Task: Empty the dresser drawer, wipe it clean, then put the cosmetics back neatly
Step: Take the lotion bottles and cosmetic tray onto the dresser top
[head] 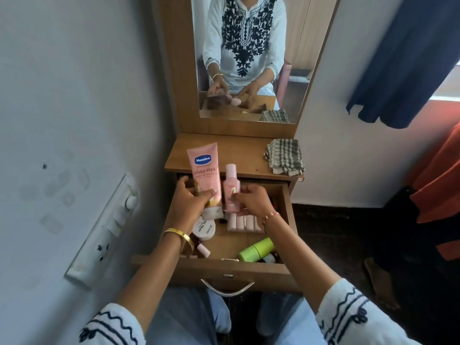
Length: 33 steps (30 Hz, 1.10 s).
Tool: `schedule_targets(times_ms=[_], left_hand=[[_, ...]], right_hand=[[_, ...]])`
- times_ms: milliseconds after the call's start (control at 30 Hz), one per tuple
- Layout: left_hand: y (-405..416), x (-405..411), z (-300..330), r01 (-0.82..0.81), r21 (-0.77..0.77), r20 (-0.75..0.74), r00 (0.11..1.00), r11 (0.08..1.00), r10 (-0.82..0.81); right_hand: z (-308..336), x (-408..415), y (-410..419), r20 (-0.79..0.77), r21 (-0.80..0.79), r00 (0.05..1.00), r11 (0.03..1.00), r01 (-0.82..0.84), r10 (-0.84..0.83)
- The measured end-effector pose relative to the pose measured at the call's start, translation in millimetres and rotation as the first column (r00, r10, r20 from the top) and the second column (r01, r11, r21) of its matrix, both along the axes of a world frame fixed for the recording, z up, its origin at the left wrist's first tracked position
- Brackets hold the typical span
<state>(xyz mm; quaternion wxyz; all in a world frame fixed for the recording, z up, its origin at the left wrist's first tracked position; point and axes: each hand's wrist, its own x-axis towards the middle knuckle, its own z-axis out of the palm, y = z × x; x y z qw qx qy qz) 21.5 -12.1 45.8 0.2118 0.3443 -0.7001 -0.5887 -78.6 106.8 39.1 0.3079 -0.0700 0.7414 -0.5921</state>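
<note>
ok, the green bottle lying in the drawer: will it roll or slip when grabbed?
The green bottle lies on its side and looks round, so a nudge would probably roll it across the drawer floor. Its smooth, plastic-looking surface may be slightly slippery. It looks rigid, so it likely won't flop or dent.
</note>
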Motion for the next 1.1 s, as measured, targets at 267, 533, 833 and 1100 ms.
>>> schedule_targets(times_ms=[267,533,833,1100], left_hand=[[-52,-43,33,0.001,-0.196,0.015,1.0,0.981,0.002],[-94,-83,29,0.103,-0.364,0.195,0.98,0.925,-0.033],[-111,-110,31,0.134,-0.446,0.317,0.948,0.885,0.016],[-107,-107,26,0.107,-0.521,0.373,0.921,0.847,0.113]], right_hand=[[38,-37,-56,-0.008,-0.045,0.999,0.998,0.049,-0.049],[36,-60,-107,-0.07,0.059,0.995,0.995,0.077,-0.073],[30,-80,-140,-0.248,0.175,0.965,0.976,0.132,-0.086],[27,-80,-146,-0.315,0.151,0.943,0.975,0.165,-0.11]])
